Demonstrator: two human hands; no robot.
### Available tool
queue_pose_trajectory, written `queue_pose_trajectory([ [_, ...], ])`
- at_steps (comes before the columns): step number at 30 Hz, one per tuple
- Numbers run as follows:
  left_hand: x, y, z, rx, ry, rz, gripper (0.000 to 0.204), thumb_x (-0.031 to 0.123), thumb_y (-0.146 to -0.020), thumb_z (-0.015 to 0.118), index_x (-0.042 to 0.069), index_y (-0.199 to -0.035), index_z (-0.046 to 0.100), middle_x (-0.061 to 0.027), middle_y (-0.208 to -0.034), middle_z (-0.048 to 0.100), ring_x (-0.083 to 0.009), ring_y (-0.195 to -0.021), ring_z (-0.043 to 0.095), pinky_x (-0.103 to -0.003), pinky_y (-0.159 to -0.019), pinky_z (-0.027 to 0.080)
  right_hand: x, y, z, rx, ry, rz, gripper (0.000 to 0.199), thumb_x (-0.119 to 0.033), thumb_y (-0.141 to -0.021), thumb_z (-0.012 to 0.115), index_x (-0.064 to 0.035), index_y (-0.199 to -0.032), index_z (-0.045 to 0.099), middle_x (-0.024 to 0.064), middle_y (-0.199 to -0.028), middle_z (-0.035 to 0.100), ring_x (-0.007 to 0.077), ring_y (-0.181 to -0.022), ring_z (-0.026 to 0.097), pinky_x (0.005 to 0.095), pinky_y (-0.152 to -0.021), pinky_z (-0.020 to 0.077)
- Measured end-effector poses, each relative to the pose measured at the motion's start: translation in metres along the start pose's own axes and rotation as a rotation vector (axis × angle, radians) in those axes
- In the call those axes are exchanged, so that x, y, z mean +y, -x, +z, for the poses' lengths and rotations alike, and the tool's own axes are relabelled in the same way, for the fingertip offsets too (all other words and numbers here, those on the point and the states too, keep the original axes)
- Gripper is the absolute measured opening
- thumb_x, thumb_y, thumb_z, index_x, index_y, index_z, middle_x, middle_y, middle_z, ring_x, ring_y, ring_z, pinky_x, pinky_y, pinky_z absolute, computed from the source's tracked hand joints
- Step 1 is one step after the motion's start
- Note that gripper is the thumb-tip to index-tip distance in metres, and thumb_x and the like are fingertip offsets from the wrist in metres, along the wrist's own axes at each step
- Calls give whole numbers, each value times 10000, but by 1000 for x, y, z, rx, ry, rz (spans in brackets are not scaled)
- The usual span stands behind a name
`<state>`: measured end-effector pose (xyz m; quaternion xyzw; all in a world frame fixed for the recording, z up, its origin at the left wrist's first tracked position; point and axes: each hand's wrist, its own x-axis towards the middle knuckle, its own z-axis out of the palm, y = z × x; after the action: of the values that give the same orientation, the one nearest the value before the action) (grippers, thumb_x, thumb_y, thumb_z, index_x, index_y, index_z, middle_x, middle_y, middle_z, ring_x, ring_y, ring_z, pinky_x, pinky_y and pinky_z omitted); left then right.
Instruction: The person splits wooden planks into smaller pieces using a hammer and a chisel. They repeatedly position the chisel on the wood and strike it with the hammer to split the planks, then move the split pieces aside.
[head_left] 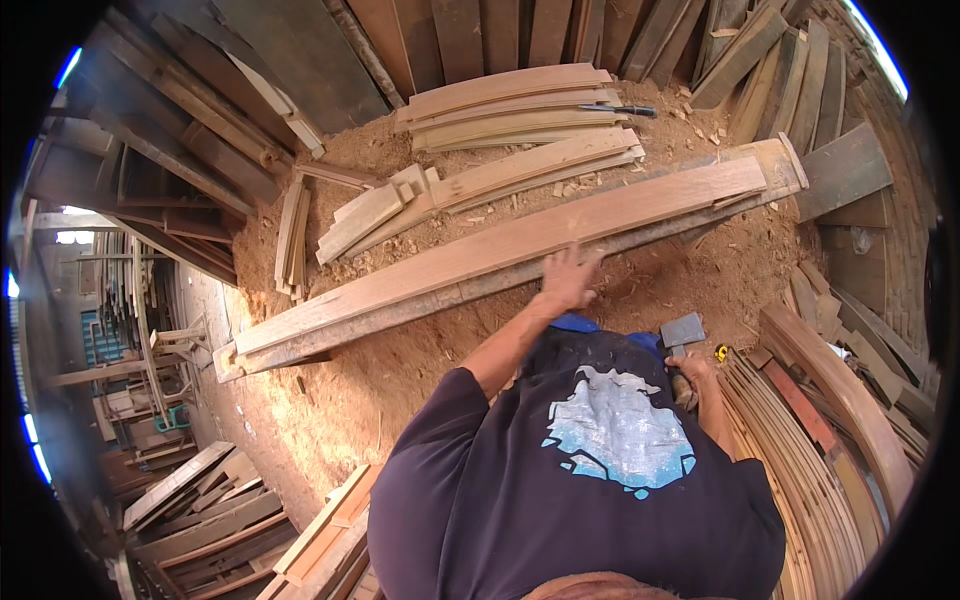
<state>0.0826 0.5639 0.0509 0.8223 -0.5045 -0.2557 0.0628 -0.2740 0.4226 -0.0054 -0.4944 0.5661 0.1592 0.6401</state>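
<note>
A long, smooth reddish-brown plank (520, 237) lies slantwise along a thicker, weathered beam (440, 297), with a raised end stop at its far right. At the near edge of the beam is my left hand (570, 278), slightly blurred, its fingers spread and holding nothing. Whether it touches the wood I cannot tell. Close to my right side, my right hand (697, 375) is wrapped round the handle of a tool with a flat, grey rectangular head (683, 330). The tool's exact kind is unclear. Just right of it sits a small yellow-and-black tape measure (721, 353).
Cut boards (510, 105) lie stacked beyond the beam, with a dark-handled tool (632, 110) on them. Shorter offcuts (375, 212) rest nearer. Sawdust and shavings (390, 370) cover the ground. Long curved strips (800, 460) lie at right; timber leans all around.
</note>
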Motion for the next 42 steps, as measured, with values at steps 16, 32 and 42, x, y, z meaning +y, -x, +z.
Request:
queue_pose_trajectory([
  [16,-274,47,-39,-336,-372,-157,1332,328,-600,915,337,-1597,30,-335,-1469,346,-527,-1372,335,-609,-1108,306,97,-54,200,111,77,123,692,-410,-718,787,93,-1173,648,215,-1146,693,304,-1007,679,403,-851,534],
  [32,-139,-61,-6,-226,-427,260,1372,423,-639,883,152,-1594,-64,-375,-1464,362,-507,-1321,410,-547,-1128,328,151,88,403,491,-1272,442,286,-216,-789,765,18,-946,716,91,-808,698,182,-692,636,343,-626,503],
  [42,-174,-73,1,-234,-420,458,1438,580,-587,884,-9,-1569,14,-313,-1531,334,-490,-1296,470,-506,-1080,395,159,90,484,640,-1416,277,293,-238,-771,743,11,-925,724,91,-797,699,198,-682,641,331,-642,505],
])
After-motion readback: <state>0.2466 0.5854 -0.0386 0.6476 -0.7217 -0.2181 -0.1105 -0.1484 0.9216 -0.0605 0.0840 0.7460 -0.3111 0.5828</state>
